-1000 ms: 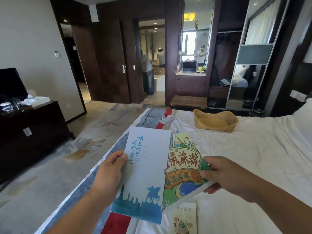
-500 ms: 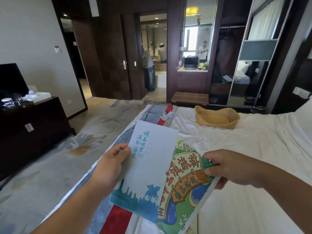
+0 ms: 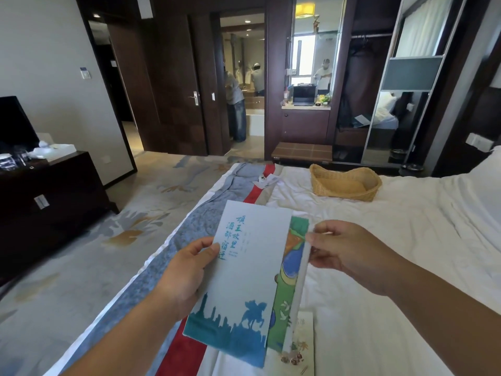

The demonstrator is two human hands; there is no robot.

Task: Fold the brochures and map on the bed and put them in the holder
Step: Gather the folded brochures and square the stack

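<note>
One bed (image 3: 406, 240) fills the right and lower part of the view, its white cover creased. One grey-blue and red runner (image 3: 189, 240) lies across the bed's foot. One wicker holder (image 3: 344, 192) sits on the cover at the far side, well apart from both hands and with no paper showing in it.

Three printed pieces are near the person. One pale brochure (image 3: 244, 280), with teal lettering and a teal skyline along its bottom edge, is held up over the runner. One colourful map (image 3: 291, 267) sits behind it, showing only as a green and blue strip with a white edge along the brochure's right side. One small leaflet (image 3: 303, 346) lies flat on the cover below them, partly hidden by the map. One little card (image 3: 267, 180) lies on the runner's far end.

Two hands hold the papers. The left hand (image 3: 187, 272) pinches the brochure's left edge, thumb on the front, fingers behind. The right hand (image 3: 344, 248) pinches the map's white right edge between thumb and fingertips.
</note>
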